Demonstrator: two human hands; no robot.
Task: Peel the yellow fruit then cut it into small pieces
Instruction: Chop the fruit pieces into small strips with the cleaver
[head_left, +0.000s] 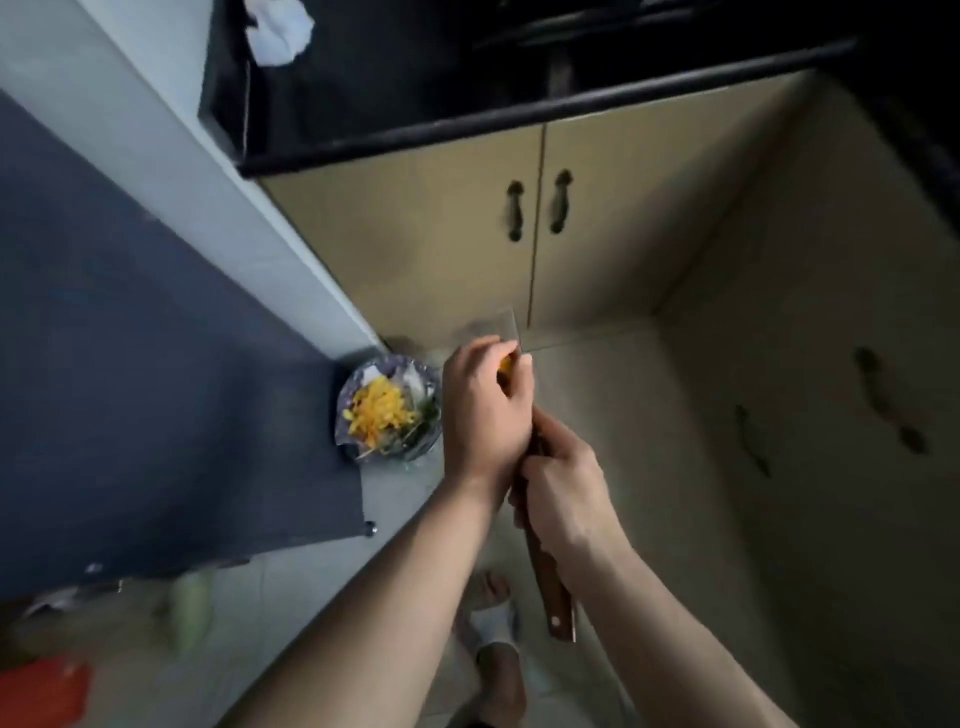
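— Looking down from the head view, I have the left hand (485, 400) curled round the yellow fruit (505, 365), which sits up at the far end of that grip, only a sliver of it showing between the fingers and thumb.

— And the other hand?

— My right hand (558, 499) is wrapped round the knife (548, 582), whose wooden handle pokes out behind the palm toward me. The two hands touch, right just behind left.

— Which way does the blade run?

— Its long axis goes from the handle near my body away toward the fruit, so the fruit lies straight ahead of the knife grip. A pale, blurred flat shape beyond the left fingers looks like the blade, but I can't tell where its edge meets the flesh.

— So the left hand is nearer the fruit?

— It holds it; the right only reaches it through the blade.

— How does the fruit look?

— Bright orange-yellow, mostly hidden. I can't tell if any skin is left on it.

— Anything cut already?

— The bowl (348, 400) on the table edge, just left of the left hand, holds yellow pieces (379, 410) with some green bits
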